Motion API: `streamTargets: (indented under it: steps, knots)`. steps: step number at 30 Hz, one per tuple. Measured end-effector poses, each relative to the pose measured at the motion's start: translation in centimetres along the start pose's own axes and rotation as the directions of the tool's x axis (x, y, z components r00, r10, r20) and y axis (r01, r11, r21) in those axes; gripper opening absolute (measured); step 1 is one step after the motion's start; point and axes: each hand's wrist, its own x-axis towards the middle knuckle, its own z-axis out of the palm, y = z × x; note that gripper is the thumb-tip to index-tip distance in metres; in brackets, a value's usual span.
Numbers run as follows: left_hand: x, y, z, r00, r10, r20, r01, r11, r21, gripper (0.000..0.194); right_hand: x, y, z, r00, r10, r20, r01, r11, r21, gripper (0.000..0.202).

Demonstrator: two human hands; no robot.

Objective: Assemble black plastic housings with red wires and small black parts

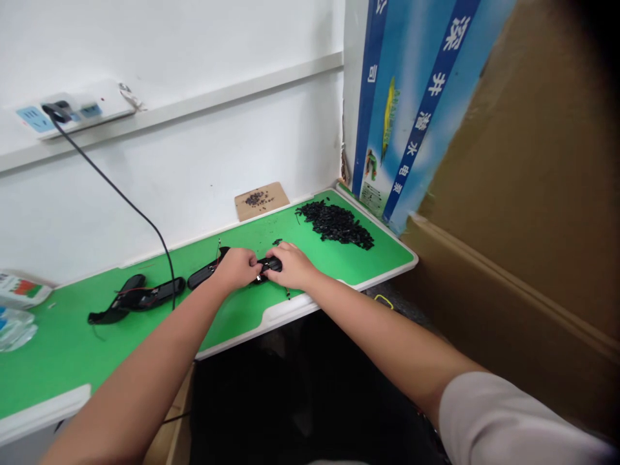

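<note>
A black plastic housing (272, 265) lies between my two hands over the green tabletop. My left hand (239, 268) is closed, its fingertips pinching at the left end of the housing, where a small shiny bit shows. On the other end my right hand (294, 266) is closed, thumb and fingers gripping the sides. A thin wire with a small dark tip (289, 294) hangs below the right hand. Just left of my left hand, partly covered by it, rests another black housing (201, 276). My fingers hide much of the held piece.
Many small black pieces (336, 223) are heaped at the table's right end. A brown cardboard piece (261, 201) with tiny dark parts lies against the wall. More wired black housings (140, 297) sit left, near a hanging black cable (130, 199). A large carton (513, 161) stands right.
</note>
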Motion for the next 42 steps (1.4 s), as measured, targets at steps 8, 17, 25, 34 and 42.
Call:
streamTargets:
  steps: [8,17,25,34,42]
  knots:
    - [0.0,-0.6,-0.1,0.997,0.073,0.005,-0.073,0.997,-0.027,0.033,0.0,0.1,0.1,1.000,-0.001,0.005,0.001,1.000,0.002,0.036]
    - [-0.4,0.0,-0.7,0.980,0.164,0.113,-0.173,0.981,0.083,0.027,-0.1,-0.1,0.2,1.000,-0.021,0.008,0.021,1.000,-0.015,0.036]
    - [-1.1,-0.2,-0.6,0.977,0.195,0.088,-0.198,0.980,0.033,0.027,-0.2,-0.3,0.3,1.000,-0.017,0.005,0.016,0.999,0.028,0.034]
    - [-1.4,0.2,-0.1,0.988,0.129,0.086,-0.135,0.989,0.064,0.031,-0.2,-0.2,0.3,1.000,-0.028,0.011,0.028,1.000,0.000,0.033]
    - [-1.1,1.1,-0.2,0.992,-0.015,0.124,-0.010,0.980,0.197,0.037,-0.2,-0.5,0.3,0.998,0.038,0.054,-0.030,0.991,-0.133,0.051]
